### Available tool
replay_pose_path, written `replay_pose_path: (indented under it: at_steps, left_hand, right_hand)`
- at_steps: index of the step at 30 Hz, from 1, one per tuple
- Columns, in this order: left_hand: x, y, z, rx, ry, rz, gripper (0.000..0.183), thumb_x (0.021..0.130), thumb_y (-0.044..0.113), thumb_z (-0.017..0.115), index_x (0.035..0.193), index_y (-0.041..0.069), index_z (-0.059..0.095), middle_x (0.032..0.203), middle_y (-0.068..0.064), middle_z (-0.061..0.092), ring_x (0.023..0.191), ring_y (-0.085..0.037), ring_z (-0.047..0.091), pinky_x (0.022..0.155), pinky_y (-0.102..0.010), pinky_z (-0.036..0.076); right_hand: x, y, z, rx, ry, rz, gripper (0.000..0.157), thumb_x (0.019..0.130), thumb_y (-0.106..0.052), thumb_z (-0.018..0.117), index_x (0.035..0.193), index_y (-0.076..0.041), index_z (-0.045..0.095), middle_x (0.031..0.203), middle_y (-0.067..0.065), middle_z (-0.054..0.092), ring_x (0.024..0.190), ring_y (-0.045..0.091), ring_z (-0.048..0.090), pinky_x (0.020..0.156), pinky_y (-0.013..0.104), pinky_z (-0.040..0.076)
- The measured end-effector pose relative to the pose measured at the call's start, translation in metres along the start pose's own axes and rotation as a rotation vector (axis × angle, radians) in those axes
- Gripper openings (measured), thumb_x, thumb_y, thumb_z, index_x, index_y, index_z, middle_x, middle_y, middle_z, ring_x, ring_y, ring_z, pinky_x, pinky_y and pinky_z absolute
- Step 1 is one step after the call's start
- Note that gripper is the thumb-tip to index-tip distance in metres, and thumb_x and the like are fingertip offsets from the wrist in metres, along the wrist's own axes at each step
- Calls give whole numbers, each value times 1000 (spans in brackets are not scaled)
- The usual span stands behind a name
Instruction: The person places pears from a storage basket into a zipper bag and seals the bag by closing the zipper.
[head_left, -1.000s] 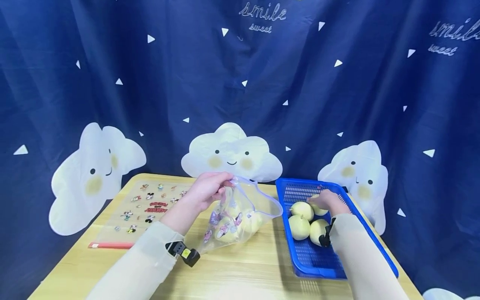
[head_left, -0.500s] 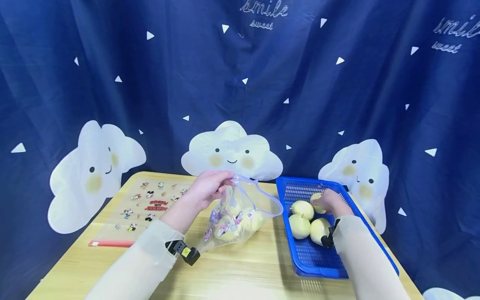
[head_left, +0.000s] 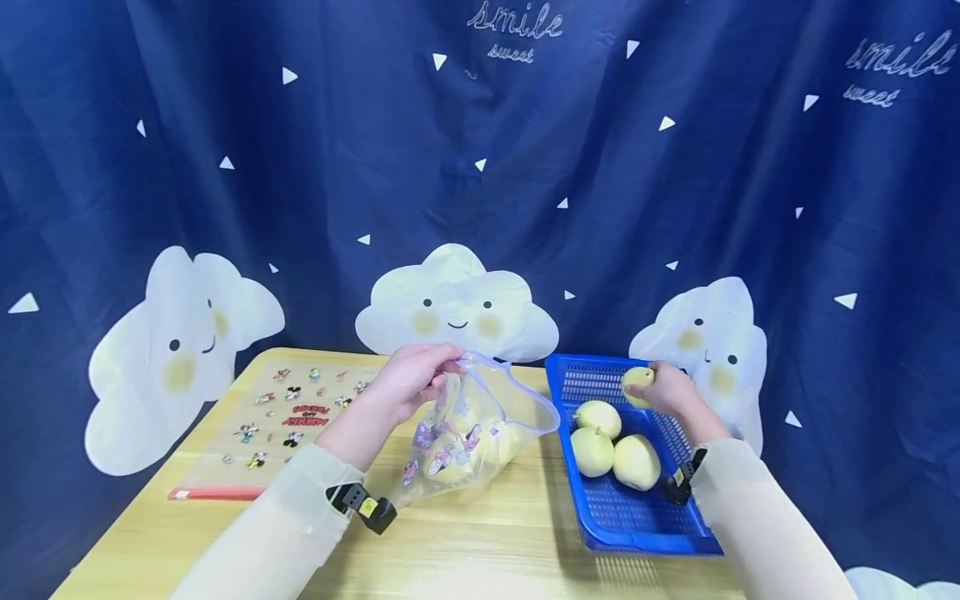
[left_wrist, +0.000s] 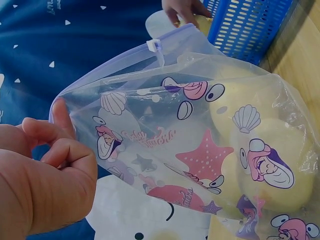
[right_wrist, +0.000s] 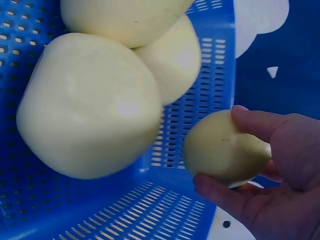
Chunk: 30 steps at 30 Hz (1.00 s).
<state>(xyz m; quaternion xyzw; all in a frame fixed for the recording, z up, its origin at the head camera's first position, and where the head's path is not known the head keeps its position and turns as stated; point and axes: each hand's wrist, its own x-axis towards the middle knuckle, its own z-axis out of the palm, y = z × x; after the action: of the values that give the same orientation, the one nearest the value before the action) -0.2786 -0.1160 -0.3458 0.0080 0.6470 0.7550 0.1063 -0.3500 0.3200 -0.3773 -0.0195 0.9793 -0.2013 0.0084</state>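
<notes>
My left hand pinches the purple-edged mouth of a clear zip bag printed with shells and starfish. Several pale yellow pears bulge inside the bag, which rests on the table with its mouth toward the basket. At the far end of the blue basket, my right hand holds a pear between thumb and fingers, raised above the basket floor. Three other pears lie together in the basket, close to its left wall.
A second flat zip bag, with cartoon prints and a red slider edge, lies at the left on the wooden table. Behind the table hangs a dark blue curtain with smiling clouds.
The right hand has lifted a pear from the group and moved it slightly up toward the basket's far end. The left hand keeps its hold on the bag's mouth.
</notes>
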Motion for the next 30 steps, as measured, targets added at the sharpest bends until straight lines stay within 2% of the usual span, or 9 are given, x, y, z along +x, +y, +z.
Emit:
replay_pose_path:
  at_steps: [3,5,10,15,21,30]
  left_hand:
    - [0,-1,-1,-5,-4,2,26,110,20,64,121,-1,73,82,2,69,51,1,46,48,-14,35]
    - [0,-1,-1,-8,-7,4,25,110,20,64,122,-1,73,81,2,70,51,1,46,48,-14,35]
    - [-1,0,-2,-8,-10,11,25,111,20,63,121,-1,72,80,4,69,50,1,45,50,-15,40]
    - [-2,1,-1,-10,-8,8,26,111,19,62,122,-2,72,80,3,70,50,1,46,50,-14,40]
    - [-3,1,-1,-9,-12,10,25,111,20,62,121,-1,72,81,3,70,50,1,46,49,-14,39]
    - [-3,1,-2,-14,-8,6,26,111,21,63,124,-1,71,82,2,71,51,1,47,54,-16,45]
  right_hand:
    - [-4,-4,-3,47,44,-31,75,104,-31,73,149,21,45,124,36,66,105,44,63,85,51,53]
    - [-7,-9,-6,79,65,-39,76,105,-32,73,152,19,42,128,37,65,106,44,63,85,50,54]
    - [-22,-32,-15,137,114,-73,80,107,-34,71,160,15,36,146,43,56,126,53,62,101,63,55]
    - [-41,-64,-26,134,146,-127,80,106,-40,73,163,6,39,151,40,56,133,54,60,105,66,54]
    - [-59,-98,-23,169,183,-246,75,104,-35,77,162,1,45,151,31,60,130,48,66,104,60,58]
    - [-84,-139,-14,251,135,-366,73,102,-38,81,161,-8,50,152,21,61,121,38,70,92,47,64]
